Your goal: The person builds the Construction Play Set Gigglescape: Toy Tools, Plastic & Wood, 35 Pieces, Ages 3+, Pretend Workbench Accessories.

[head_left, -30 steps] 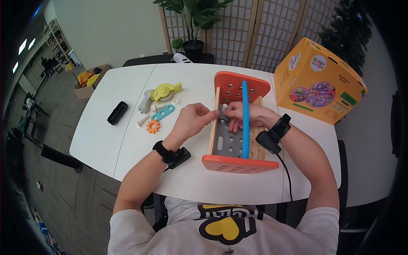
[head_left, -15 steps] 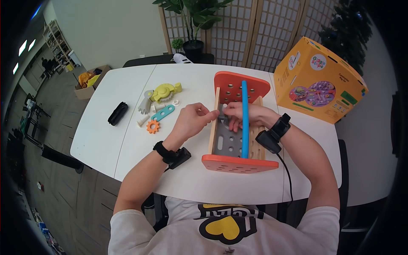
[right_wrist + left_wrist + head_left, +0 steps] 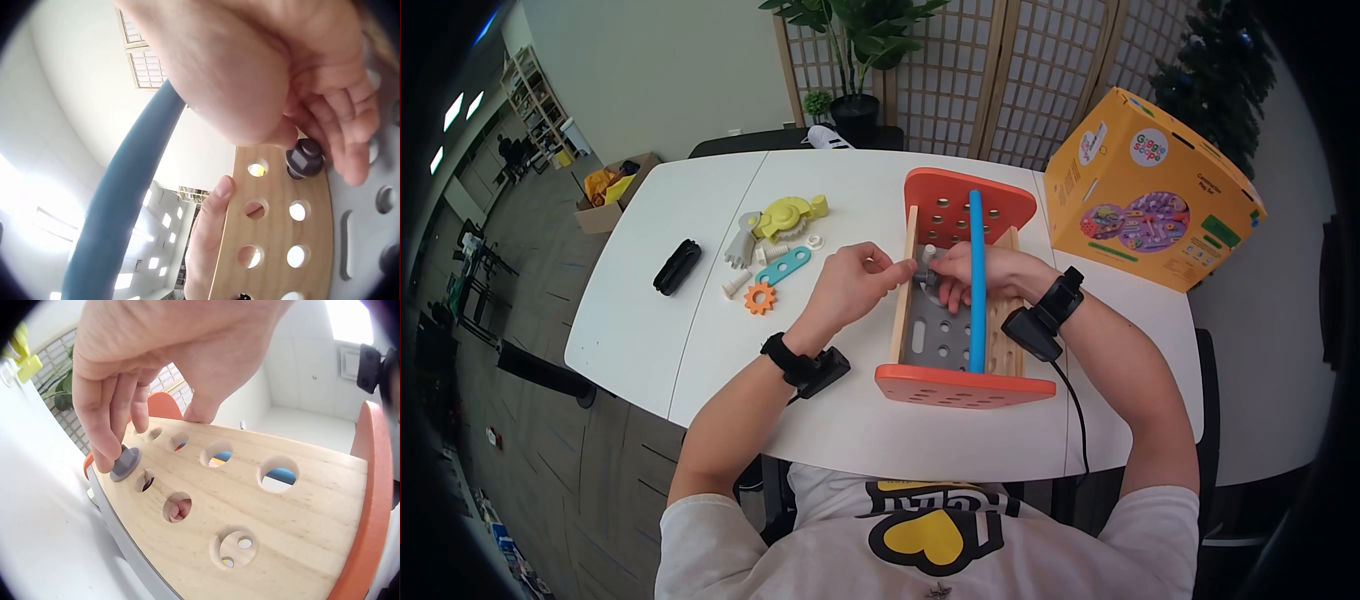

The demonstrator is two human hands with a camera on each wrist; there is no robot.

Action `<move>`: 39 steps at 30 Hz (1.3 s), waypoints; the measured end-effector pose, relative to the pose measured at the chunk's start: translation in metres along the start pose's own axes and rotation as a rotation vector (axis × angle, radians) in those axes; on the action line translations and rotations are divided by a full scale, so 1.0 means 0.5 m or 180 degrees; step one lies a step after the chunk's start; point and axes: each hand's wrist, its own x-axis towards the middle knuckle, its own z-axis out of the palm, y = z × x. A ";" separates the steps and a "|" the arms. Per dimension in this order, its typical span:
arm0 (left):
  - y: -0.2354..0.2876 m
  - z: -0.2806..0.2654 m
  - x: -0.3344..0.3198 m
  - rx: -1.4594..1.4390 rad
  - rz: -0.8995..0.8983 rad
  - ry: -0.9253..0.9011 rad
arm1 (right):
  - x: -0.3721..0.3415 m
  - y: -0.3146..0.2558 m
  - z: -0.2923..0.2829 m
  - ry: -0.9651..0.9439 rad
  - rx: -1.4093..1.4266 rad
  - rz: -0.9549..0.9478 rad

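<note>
Bolt head: seen on the outer face of the wooden side panel (image 3: 219,494), close against it; the bolt head (image 3: 128,464) is held at the fingertips of the left hand (image 3: 855,290).
Nut: the dark nut (image 3: 305,159) is found on the inner face of the same panel, near the grey plate (image 3: 369,234), with a rounded tip showing at its middle.
Axis: the bolt appears to be run crosswise through the panel, from left hand toward right; its shank is hidden in the wood, so the depth of thread taken cannot be told.
Nearer hand: the head end is reached by the left hand, the nut end by the right hand (image 3: 990,268); the two are parted by the panel's thickness.
Left grip: narrow, closed on the bolt head, the thumb laid apart on the panel's edge.
Right grip: narrow at thumb and forefinger, where the nut appears to be pinched; the other fingers are held loosely bent beside it.
Nut from right grip: placed at the tips, on the side facing the left hand.
Blue bar: the right wrist is passed beneath the blue bar (image 3: 977,310), so sideways room there is judged limited.
</note>
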 end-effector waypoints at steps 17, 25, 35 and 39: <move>0.002 0.002 -0.001 -0.0031 -0.0011 0.0006 | -0.017 -0.017 0.015 0.0194 -0.0027 0.0008; -0.001 0.003 0.002 -0.0046 -0.0041 0.0001 | 0.007 0.017 -0.001 0.0009 -0.0189 -0.0408; 0.000 0.003 0.000 -0.0020 0.0003 -0.0008 | -0.012 -0.001 0.011 0.0180 -0.0153 -0.0341; 0.004 0.003 -0.001 -0.0006 0.0012 0.0005 | 0.003 0.019 0.000 0.0052 -0.0186 -0.0534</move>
